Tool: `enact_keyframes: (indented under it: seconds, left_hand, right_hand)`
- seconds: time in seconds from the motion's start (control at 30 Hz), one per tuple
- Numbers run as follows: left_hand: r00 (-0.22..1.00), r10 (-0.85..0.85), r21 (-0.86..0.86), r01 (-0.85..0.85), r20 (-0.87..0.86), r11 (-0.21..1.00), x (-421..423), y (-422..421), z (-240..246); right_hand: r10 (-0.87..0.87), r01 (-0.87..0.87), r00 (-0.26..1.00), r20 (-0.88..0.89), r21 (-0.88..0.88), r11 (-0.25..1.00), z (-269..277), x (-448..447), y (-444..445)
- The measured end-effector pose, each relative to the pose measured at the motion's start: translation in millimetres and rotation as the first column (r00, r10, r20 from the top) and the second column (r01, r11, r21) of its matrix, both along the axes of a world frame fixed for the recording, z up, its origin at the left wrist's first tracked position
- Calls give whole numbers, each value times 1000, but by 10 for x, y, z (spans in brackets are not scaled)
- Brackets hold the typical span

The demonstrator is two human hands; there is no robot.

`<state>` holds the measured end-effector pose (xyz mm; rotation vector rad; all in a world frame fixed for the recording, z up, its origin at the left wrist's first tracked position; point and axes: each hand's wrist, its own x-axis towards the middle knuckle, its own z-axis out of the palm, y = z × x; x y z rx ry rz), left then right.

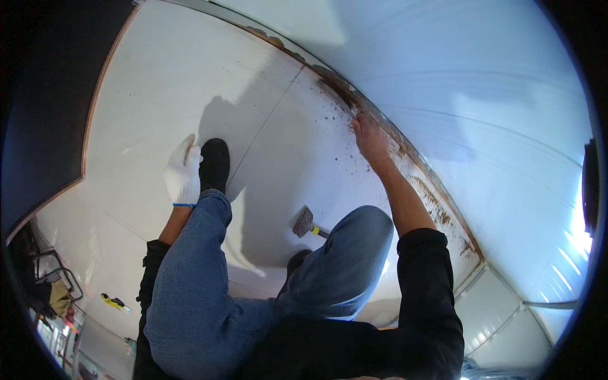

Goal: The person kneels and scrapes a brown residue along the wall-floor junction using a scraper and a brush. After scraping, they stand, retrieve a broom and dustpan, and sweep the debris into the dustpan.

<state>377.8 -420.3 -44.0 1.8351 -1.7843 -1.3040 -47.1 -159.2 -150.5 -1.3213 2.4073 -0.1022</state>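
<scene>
My right hand (370, 137), bare and slightly blurred, reaches to the joint between the white floor (270, 204) and the pale wall panel (456, 95). Its fingers are bent down at a strip of brown residue (339, 90); whether they pinch something is hidden. My left hand (184, 171) wears a white knit glove with a blue cuff. It hangs beside my black shoe (214, 164), thumb apart from the fingers, with nothing visible in it. A scraper (303, 222) with a wide grey blade lies on the floor, its yellow-banded dark handle partly behind my right knee.
Dark crumbs (336, 159) are scattered along the joint, and brown smears (439, 216) continue towards the corner. A dark panel (47, 104) with a brown edge borders the left side. A yellow-and-black object (112, 301) lies lower left, near a black metal frame (61, 273).
</scene>
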Motion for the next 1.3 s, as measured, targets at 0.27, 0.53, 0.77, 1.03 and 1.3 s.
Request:
enact_keyframes:
  seconds: [0.27,0.53,0.77,1.03,1.3]
  left_hand:
    - [998,-58,-111,54,-35,992,-56,42,-21]
    - [995,-83,-116,89,51,989,-73,49,-25]
    - [992,-126,-103,128,24,986,-117,80,-12]
    - [986,-163,-188,151,-47,970,-141,86,-49]
    - [985,-171,-166,173,22,971,-219,158,23]
  right_hand:
    - [-46,44,998,-32,-80,996,-168,-25,261]
    - [-163,170,985,-57,137,976,207,-135,892]
    - [-142,132,986,90,101,986,-116,-15,421]
    - [-292,291,956,-6,116,950,139,-109,1058]
    - [-262,269,962,-83,92,959,319,-350,1825]
